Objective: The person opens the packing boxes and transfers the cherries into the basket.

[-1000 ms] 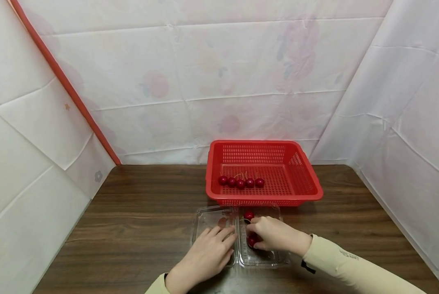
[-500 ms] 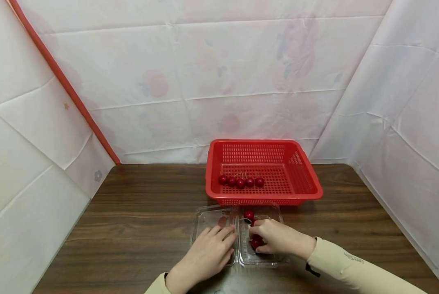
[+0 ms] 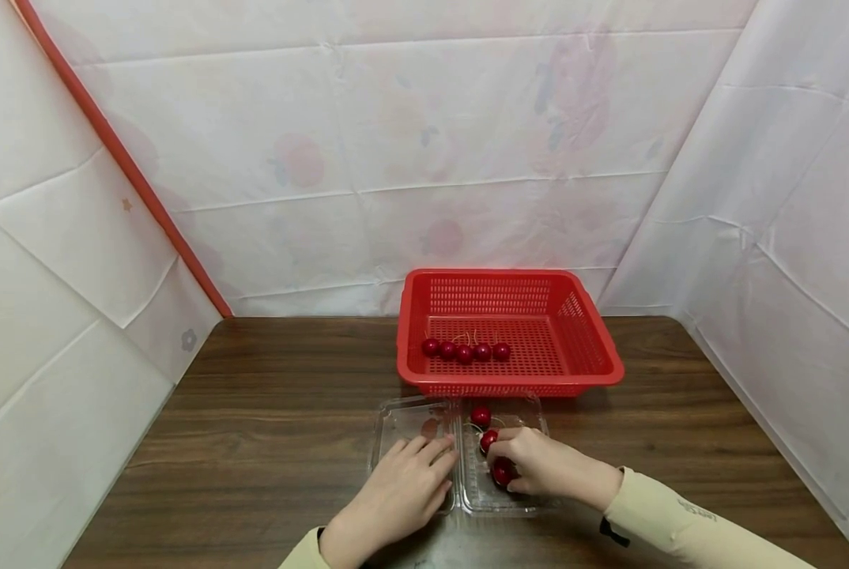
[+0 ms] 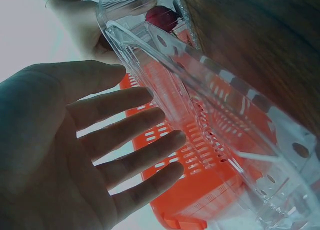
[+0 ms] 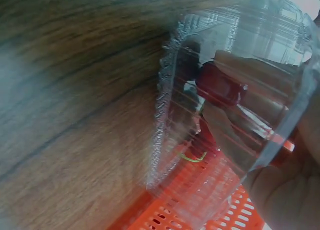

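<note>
A clear plastic clamshell box lies unfolded, with its lid half (image 3: 396, 419) on the left and its deeper half (image 3: 477, 504) on the right. My left hand (image 3: 405, 486) rests over the lid's edge, fingers straight and spread in the left wrist view. Inside the right half, my right hand (image 3: 554, 468) pinches a dark red cherry (image 3: 503, 472) between thumb and fingers. Two more cherries lie above it in that half: one at the top (image 3: 481, 416) and one (image 3: 488, 442) beside my fingers. Through the clear wall, the right wrist view shows the pinched cherry (image 5: 220, 84).
Directly behind the box stands a red perforated basket (image 3: 602, 371). Several stemmed cherries (image 3: 465, 354) sit in a row inside it, near its front left. Beneath everything is a dark wood table (image 3: 268, 427), with pale printed cloth (image 3: 254, 142) hung around its back and sides.
My right hand has shifted slightly right and toward me, taking the pinched cherry with it. The middle cherry shows more now. My left hand stays where it was.
</note>
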`<state>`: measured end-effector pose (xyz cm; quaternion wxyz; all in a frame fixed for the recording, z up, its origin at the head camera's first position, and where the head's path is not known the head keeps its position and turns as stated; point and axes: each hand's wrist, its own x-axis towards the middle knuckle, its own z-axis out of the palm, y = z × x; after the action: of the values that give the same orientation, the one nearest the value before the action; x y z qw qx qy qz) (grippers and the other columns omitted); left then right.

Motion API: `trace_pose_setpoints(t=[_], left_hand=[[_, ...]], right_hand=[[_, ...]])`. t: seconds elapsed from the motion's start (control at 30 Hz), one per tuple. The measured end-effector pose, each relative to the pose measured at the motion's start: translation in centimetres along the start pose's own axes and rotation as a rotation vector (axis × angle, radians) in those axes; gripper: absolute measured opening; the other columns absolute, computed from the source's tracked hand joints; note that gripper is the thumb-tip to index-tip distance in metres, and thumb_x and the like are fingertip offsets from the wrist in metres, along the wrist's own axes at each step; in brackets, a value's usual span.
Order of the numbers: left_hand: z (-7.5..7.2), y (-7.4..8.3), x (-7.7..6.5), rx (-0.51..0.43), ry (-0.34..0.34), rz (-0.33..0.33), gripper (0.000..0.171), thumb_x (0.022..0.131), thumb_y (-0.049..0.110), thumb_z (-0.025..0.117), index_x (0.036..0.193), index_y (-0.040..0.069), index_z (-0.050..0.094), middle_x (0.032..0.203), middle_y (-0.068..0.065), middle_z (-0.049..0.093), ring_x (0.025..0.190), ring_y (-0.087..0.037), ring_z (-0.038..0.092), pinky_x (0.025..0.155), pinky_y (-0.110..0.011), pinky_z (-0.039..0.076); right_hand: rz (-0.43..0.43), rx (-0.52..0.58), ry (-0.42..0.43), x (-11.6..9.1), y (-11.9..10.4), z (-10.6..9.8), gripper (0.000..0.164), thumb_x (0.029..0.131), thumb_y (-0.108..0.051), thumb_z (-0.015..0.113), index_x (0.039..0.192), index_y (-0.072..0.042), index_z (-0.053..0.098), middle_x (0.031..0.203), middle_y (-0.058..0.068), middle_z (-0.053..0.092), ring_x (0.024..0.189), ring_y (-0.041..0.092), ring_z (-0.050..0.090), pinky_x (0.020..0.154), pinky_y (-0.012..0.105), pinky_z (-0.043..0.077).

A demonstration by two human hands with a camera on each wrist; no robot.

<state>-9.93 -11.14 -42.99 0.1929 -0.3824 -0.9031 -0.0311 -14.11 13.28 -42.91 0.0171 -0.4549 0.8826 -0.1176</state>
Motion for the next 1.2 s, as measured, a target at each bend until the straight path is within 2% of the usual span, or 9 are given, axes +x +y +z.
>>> trace_pose_setpoints(t=[0.2,0.47,0.67,0.8,1.03,1.2], left_hand=[[-0.1,0.0,-0.1,-0.004,-0.004,0.003,0.033,0.084,0.034,0.067,0.111,0.016,0.067,0.120,0.001,0.064,0.100,-0.017,0.058,0.072,-0.032,0.045],[-0.1,0.0,-0.1,-0.001,0.004,0.004,0.033,0.083,0.034,0.067,0.111,0.016,0.067,0.119,0.001,0.064,0.099,-0.017,0.059,0.072,-0.032,0.045],[-0.1,0.0,-0.1,0.000,0.007,0.008,0.033,0.083,0.034,0.067,0.111,0.016,0.067,0.119,0.001,0.064,0.100,-0.017,0.059,0.072,-0.032,0.046],[-0.2,0.0,-0.1,-0.004,-0.006,0.006,0.034,0.084,0.034,0.067,0.112,0.016,0.067,0.120,0.001,0.064,0.101,-0.017,0.058,0.073,-0.032,0.046],[-0.1,-0.1,-0.1,-0.009,-0.009,0.003,0.033,0.084,0.034,0.067,0.112,0.016,0.067,0.120,0.001,0.064,0.102,-0.017,0.059,0.073,-0.033,0.046],[-0.1,0.0,-0.1,-0.007,0.002,0.003,0.033,0.083,0.034,0.067,0.112,0.016,0.067,0.120,0.001,0.064,0.101,-0.017,0.059,0.073,-0.033,0.046]], right_hand=[[0.020,-0.034,0.025,-0.6,0.1,0.2,0.035,0.062,-0.019,0.084,0.092,-0.024,0.069,0.091,-0.011,0.064,0.077,0.001,0.059,0.062,0.023,0.050],[0.015,0.038,0.035,-0.9,0.0,0.3,0.038,0.064,-0.013,0.082,0.097,-0.023,0.066,0.096,-0.010,0.066,0.085,0.004,0.062,0.067,0.025,0.051],[0.014,0.014,0.041,-1.0,0.0,0.5,0.037,0.064,-0.014,0.082,0.096,-0.026,0.068,0.099,-0.012,0.065,0.089,0.007,0.064,0.070,0.027,0.053],[0.006,0.018,0.042,-1.1,0.0,0.6,0.035,0.065,-0.017,0.082,0.097,-0.025,0.068,0.100,-0.010,0.063,0.090,0.007,0.063,0.072,0.026,0.053],[-0.036,0.086,0.049,-1.2,0.2,0.7,0.033,0.070,-0.016,0.080,0.101,-0.019,0.071,0.093,-0.008,0.060,0.080,0.000,0.056,0.067,0.015,0.047],[-0.031,0.131,0.052,-1.2,0.4,0.5,0.036,0.069,-0.012,0.080,0.103,-0.013,0.068,0.096,-0.005,0.064,0.084,0.001,0.060,0.070,0.013,0.048]])
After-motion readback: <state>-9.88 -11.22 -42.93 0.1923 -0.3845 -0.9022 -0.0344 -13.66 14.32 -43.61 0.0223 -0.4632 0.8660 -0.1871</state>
